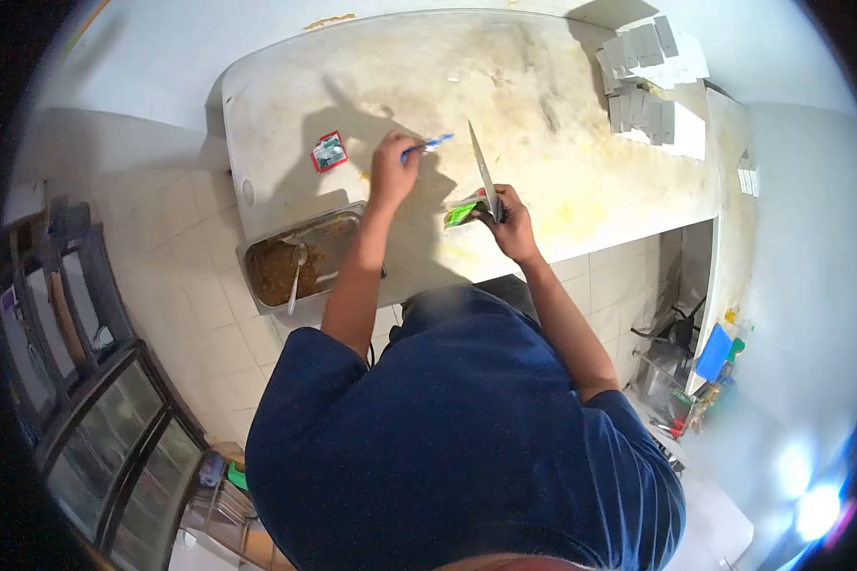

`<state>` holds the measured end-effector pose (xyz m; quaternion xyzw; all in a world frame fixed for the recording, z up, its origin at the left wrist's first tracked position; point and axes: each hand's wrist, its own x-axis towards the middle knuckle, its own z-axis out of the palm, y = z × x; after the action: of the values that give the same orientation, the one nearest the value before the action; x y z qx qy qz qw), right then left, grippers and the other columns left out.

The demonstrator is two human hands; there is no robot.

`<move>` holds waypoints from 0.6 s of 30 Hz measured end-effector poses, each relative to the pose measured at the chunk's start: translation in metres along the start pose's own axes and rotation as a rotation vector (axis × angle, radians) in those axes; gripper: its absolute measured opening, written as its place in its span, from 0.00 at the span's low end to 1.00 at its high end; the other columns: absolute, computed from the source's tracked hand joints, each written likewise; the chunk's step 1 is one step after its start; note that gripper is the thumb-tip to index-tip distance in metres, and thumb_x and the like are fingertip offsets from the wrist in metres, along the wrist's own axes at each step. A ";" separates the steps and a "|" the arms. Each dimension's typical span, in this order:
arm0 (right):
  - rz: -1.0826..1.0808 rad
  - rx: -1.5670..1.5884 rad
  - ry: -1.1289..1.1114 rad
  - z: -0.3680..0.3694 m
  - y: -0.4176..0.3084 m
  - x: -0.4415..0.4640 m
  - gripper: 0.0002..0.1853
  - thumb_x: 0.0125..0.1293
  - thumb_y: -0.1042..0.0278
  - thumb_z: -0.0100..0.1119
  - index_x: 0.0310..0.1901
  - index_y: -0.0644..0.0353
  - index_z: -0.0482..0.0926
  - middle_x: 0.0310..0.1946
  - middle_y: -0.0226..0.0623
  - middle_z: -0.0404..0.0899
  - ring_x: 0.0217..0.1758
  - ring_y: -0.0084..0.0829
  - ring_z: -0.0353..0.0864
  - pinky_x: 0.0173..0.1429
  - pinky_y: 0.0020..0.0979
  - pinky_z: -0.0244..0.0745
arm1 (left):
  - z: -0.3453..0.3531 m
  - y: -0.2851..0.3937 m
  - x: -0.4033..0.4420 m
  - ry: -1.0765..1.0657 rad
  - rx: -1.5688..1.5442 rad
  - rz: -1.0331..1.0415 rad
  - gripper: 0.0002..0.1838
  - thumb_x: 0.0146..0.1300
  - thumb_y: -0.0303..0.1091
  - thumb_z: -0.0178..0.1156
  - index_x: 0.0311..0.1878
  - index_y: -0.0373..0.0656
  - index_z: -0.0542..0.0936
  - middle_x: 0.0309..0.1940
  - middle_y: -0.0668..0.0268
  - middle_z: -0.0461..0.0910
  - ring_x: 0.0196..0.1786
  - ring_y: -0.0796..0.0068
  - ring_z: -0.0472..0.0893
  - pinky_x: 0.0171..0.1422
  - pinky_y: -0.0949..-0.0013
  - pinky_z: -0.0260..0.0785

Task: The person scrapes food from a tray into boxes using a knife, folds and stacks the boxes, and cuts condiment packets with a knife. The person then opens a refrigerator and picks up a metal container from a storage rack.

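My left hand (395,173) is raised over the table, its fingers closed on a small blue-and-white strip (433,145) that looks like a piece of wrapper. My right hand (512,226) grips a knife (483,167), its long blade pointing away from me. The same hand also holds a small green packet (461,213), which sticks out to the left of the fingers. Whether the packet is cut cannot be made out. A red-edged sachet (328,151) lies on the table left of my left hand.
A metal tray (350,217) with brown paste-like food (274,269) and a spoon (296,278) stands at the table's near left edge. White boxes (649,52) are stacked at the far right of the stained table (505,67). Dark-framed glass doors (114,447) stand at lower left.
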<state>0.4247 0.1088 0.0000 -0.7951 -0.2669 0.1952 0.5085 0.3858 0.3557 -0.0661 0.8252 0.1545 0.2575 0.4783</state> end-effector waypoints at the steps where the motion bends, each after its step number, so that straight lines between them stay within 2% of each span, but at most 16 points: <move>1: -0.064 0.011 0.028 0.002 -0.003 0.002 0.12 0.56 0.78 0.71 0.42 0.67 0.82 0.48 0.41 0.76 0.46 0.34 0.77 0.53 0.30 0.72 | 0.005 0.007 -0.007 0.005 -0.004 0.014 0.06 0.53 0.22 0.61 0.36 0.38 0.82 0.33 0.54 0.77 0.38 0.52 0.79 0.42 0.55 0.70; 2: -0.053 0.012 0.045 0.000 -0.006 0.001 0.11 0.56 0.79 0.71 0.41 0.68 0.82 0.57 0.43 0.75 0.51 0.34 0.77 0.56 0.31 0.71 | 0.011 0.015 -0.014 -0.018 -0.045 0.002 0.07 0.53 0.20 0.61 0.36 0.37 0.82 0.33 0.54 0.77 0.39 0.51 0.79 0.42 0.54 0.70; 4: -0.064 0.022 0.049 -0.005 -0.012 0.004 0.13 0.58 0.81 0.68 0.45 0.69 0.81 0.63 0.44 0.72 0.54 0.30 0.78 0.57 0.30 0.74 | 0.020 0.038 -0.024 -0.066 -0.103 -0.041 0.09 0.51 0.18 0.61 0.36 0.37 0.82 0.34 0.54 0.77 0.39 0.51 0.79 0.43 0.55 0.71; 6: -0.018 0.019 0.016 -0.009 -0.011 0.003 0.16 0.60 0.83 0.67 0.50 0.70 0.80 0.70 0.44 0.67 0.58 0.25 0.77 0.58 0.30 0.76 | 0.027 0.060 -0.032 -0.102 -0.139 -0.036 0.07 0.52 0.19 0.62 0.36 0.37 0.83 0.33 0.55 0.78 0.39 0.52 0.80 0.44 0.57 0.72; 7: -0.105 0.037 0.079 -0.007 -0.016 0.009 0.18 0.60 0.85 0.65 0.53 0.69 0.79 0.67 0.41 0.72 0.56 0.24 0.78 0.58 0.30 0.76 | 0.024 0.075 -0.034 -0.127 -0.196 -0.063 0.07 0.52 0.20 0.63 0.35 0.37 0.83 0.33 0.55 0.79 0.38 0.52 0.80 0.44 0.57 0.72; 9: 0.010 0.153 0.012 -0.012 -0.010 0.011 0.17 0.59 0.80 0.69 0.50 0.68 0.79 0.67 0.45 0.72 0.59 0.28 0.78 0.61 0.28 0.72 | 0.021 0.089 -0.034 -0.262 -0.260 -0.063 0.06 0.51 0.21 0.65 0.35 0.37 0.83 0.32 0.55 0.79 0.38 0.53 0.80 0.44 0.57 0.72; 10: -0.003 0.165 -0.003 -0.016 -0.009 0.011 0.16 0.60 0.80 0.68 0.50 0.68 0.79 0.63 0.44 0.75 0.56 0.27 0.78 0.60 0.28 0.73 | 0.020 0.092 -0.034 -0.282 -0.259 0.027 0.07 0.51 0.21 0.66 0.35 0.36 0.83 0.32 0.55 0.80 0.38 0.55 0.82 0.43 0.60 0.73; 12: -0.016 0.196 -0.026 -0.019 -0.010 0.005 0.15 0.61 0.80 0.68 0.49 0.68 0.79 0.55 0.41 0.80 0.52 0.24 0.80 0.56 0.27 0.75 | 0.012 0.098 -0.027 -0.344 -0.329 0.022 0.06 0.50 0.20 0.65 0.34 0.35 0.83 0.32 0.55 0.81 0.37 0.58 0.83 0.43 0.62 0.74; 15: 0.144 0.288 -0.005 -0.024 -0.011 -0.004 0.11 0.61 0.80 0.67 0.45 0.67 0.80 0.40 0.34 0.84 0.43 0.20 0.80 0.48 0.25 0.76 | 0.005 0.098 -0.025 -0.455 -0.353 0.003 0.09 0.50 0.18 0.63 0.37 0.35 0.83 0.34 0.56 0.83 0.37 0.64 0.84 0.43 0.67 0.75; 18: 0.150 0.250 0.061 -0.024 -0.019 -0.007 0.08 0.61 0.81 0.67 0.41 0.66 0.80 0.31 0.30 0.83 0.36 0.18 0.78 0.42 0.25 0.76 | -0.006 0.104 -0.020 -0.584 -0.359 -0.052 0.13 0.50 0.18 0.63 0.41 0.35 0.84 0.35 0.59 0.84 0.40 0.70 0.83 0.47 0.69 0.73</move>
<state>0.4285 0.0940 0.0278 -0.7487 -0.1649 0.2401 0.5955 0.3673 0.2983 0.0213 0.7627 -0.0157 0.0214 0.6462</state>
